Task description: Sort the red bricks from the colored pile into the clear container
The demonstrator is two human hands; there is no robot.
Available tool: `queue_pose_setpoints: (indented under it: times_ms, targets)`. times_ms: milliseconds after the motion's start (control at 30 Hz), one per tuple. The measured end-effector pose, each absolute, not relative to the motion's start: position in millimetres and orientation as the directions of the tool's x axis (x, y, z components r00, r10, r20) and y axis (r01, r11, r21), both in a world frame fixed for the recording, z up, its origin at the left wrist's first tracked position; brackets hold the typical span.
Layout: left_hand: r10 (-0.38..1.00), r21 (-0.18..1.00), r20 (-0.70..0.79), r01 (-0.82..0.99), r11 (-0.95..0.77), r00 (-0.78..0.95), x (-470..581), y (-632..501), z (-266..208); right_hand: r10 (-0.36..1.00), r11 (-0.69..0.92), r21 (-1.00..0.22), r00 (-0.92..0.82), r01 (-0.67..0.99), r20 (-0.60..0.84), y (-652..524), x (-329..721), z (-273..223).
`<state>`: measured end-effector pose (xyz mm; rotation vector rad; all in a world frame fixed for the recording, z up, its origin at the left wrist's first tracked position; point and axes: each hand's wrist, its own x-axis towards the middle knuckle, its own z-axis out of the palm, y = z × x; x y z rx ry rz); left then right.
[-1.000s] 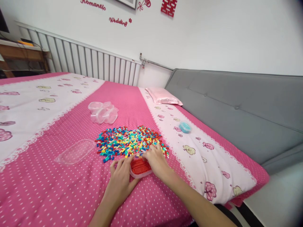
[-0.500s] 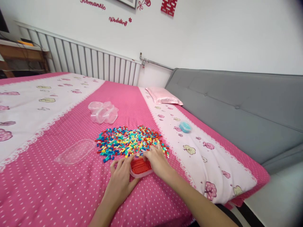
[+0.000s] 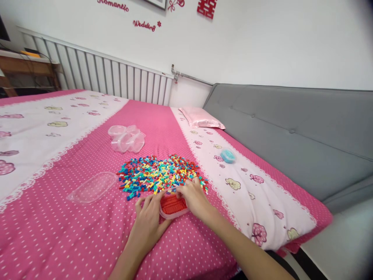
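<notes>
A small clear plastic container rests on the bed, with red toy bricks packed in rows inside. My left hand grips its left side, thumb along the near edge and fingers at the far rim. Over the right end of the container, my right hand is closed with its fingers curled inward; whatever sits between the fingertips is hidden. Just beyond the container spreads a pile of small mixed-colour toy bricks in blue, red, yellow, teal and white.
A clear lid lies flat to the left of the pile. Several clear containers are grouped farther back. To the right stands a container of light blue pieces. A pink pillow lies near the grey headboard.
Both hands keep nearly the same place at the container. The view has shifted very slightly; nothing else has visibly moved.
</notes>
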<state>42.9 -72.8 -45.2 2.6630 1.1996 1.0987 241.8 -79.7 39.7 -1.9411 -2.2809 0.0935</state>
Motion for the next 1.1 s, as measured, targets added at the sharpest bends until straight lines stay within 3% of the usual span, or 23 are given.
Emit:
queue_pose_setpoints:
  times_ms: [800,1100]
  targets:
    - [0.653,0.286,0.611,0.645,-0.709,0.447,43,-74,-44,0.979,0.196,-0.113,-0.188,0.974,0.078,-80,238,43]
    - [0.650,0.288,0.611,0.638,-0.714,0.451,43,-73,-43,0.963,0.256,-0.171,-0.236,0.951,0.128,-76,237,36]
